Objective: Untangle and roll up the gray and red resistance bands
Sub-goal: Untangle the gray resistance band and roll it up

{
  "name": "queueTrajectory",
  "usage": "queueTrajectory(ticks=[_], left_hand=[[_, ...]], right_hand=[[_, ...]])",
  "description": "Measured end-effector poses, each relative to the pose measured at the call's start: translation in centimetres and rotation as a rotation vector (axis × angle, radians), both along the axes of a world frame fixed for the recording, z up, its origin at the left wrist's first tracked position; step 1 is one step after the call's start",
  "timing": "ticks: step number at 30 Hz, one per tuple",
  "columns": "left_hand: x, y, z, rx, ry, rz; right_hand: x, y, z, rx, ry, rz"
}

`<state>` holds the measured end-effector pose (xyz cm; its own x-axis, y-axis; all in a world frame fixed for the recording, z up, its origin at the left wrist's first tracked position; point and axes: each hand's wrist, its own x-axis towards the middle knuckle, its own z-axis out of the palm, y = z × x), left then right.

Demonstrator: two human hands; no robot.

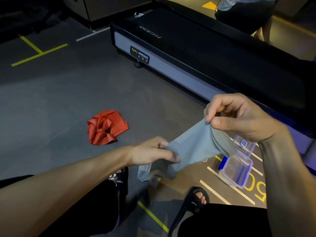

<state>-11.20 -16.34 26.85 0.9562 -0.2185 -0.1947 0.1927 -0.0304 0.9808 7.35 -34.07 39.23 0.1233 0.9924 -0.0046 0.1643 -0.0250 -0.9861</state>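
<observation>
Gym floor [59,93] — gray band [193,147], rising rightward

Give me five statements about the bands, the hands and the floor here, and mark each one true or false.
1. Both hands hold the gray band. True: the left hand grips its lower part and the right hand pinches its upper end.
2. The red band is neatly rolled up. False: it lies in a crumpled tangle on the floor.
3. The red band touches the gray band. False: they are apart.
4. A clear plastic container sits on the floor below the right hand. True.
5. The person is barefoot. False: they wear black sandals.
</observation>
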Motion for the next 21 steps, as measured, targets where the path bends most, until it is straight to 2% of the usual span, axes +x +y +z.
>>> queueTrajectory(ticks=[6, 14, 21], left_hand=[[0.1, 1.8, 0.1, 0.112, -0.036, 0.077], [-0.1, 5.7, 1.7, 0.516, -0.276, 0.094], [-0.3, 7.0, 2.2, 0.534, -0.261, 0.26]], right_hand=[[1.1, -1.0, -0.2, -0.02, -0.076, -0.089], [2.3, -2.4, -2.0, -0.126, -0.243, -0.2], [2.3, -3.1, -2.5, -0.101, -0.351, -0.272]])
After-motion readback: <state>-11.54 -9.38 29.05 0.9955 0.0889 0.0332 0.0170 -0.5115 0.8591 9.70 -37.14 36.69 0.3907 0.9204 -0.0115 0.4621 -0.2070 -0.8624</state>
